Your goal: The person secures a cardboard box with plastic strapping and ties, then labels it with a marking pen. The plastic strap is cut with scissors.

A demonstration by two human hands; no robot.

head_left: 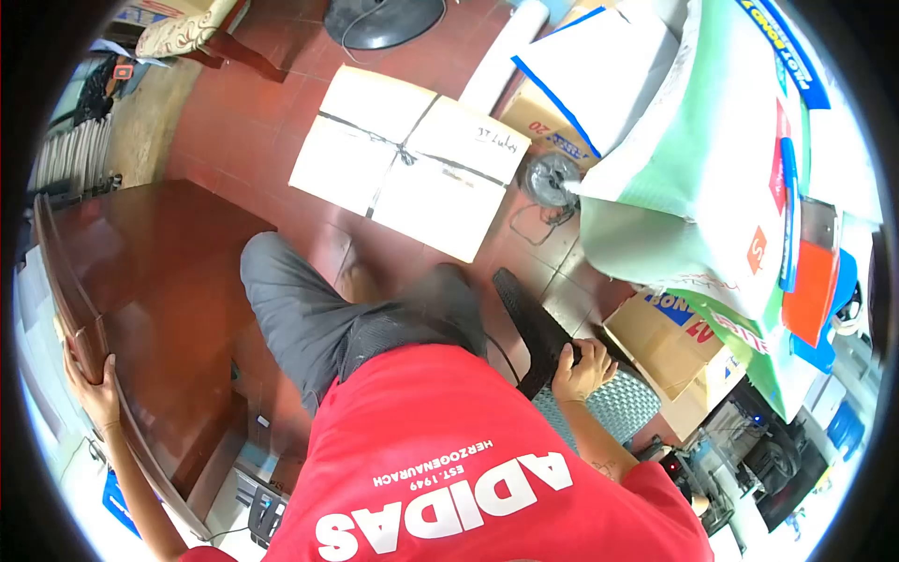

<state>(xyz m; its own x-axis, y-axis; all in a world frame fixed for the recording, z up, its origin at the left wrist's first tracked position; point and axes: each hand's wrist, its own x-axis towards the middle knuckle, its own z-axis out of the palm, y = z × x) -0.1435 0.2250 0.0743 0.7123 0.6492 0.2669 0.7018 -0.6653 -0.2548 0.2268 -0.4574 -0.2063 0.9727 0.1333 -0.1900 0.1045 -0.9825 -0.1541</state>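
At the left, my left hand (96, 391) is wrapped round the raised edge of a brown wooden tabletop (159, 272), thumb on the inner side. My right hand (582, 370) has its fingers curled over the black armrest (526, 323) of a chair with a grey woven seat (623, 405). Beyond my knees, a flat pale package (426, 192) tied crosswise with dark string lies on the red tiled floor. Beside its right corner is a roll of clear grey plastic string (551, 180), with loose strands below it.
Cardboard boxes (655, 342) and large white-green sacks (655, 206) crowd the right side. A black round base (384, 21) and a wooden chair with patterned fabric (183, 33) stand at the top. Electronic equipment (773, 459) is at the lower right.
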